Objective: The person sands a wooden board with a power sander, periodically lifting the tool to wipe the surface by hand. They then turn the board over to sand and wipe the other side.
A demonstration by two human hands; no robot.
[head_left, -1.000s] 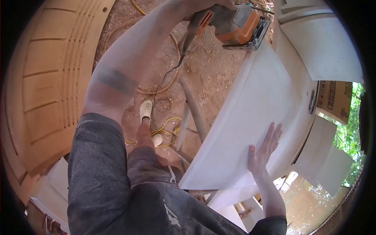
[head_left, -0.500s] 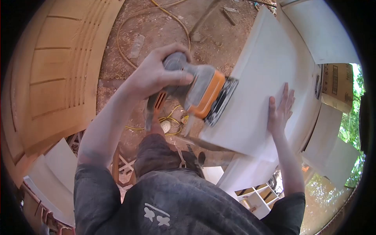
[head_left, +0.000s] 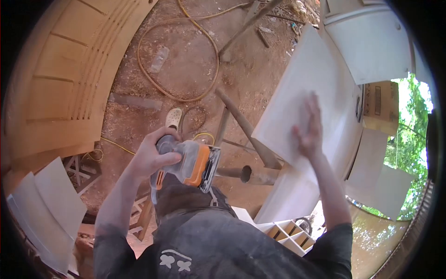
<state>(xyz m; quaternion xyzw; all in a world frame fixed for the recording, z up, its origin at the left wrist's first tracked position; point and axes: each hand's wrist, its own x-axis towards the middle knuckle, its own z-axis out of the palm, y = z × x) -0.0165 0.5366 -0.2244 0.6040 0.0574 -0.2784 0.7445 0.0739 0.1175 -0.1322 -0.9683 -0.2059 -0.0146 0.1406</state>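
Note:
My left hand (head_left: pixel 147 156) is wrapped round the grey body of an orange and grey electric sander (head_left: pixel 189 162). The sander is held in front of my body, its flat sanding pad turned to the right and apart from the white panel (head_left: pixel 320 60). Over that panel's lower part is my right hand (head_left: pixel 309 130), fingers stretched out and slightly blurred, holding nothing. The panel is a broad, smooth, pale board lying at a slant on my right side.
A wooden panelled door (head_left: pixel 60 79) stands on the left, with white boards (head_left: pixel 46 209) below it. A hose (head_left: pixel 218 69) loops over the dusty floor. Metal pipes (head_left: pixel 246 121) lie near the white panel. A cardboard box (head_left: pixel 381 104) sits at the right.
My left hand has drawn the sander down and left, away from the white panel. My right hand has shifted left across the panel. The view has moved, showing more floor and a shoe.

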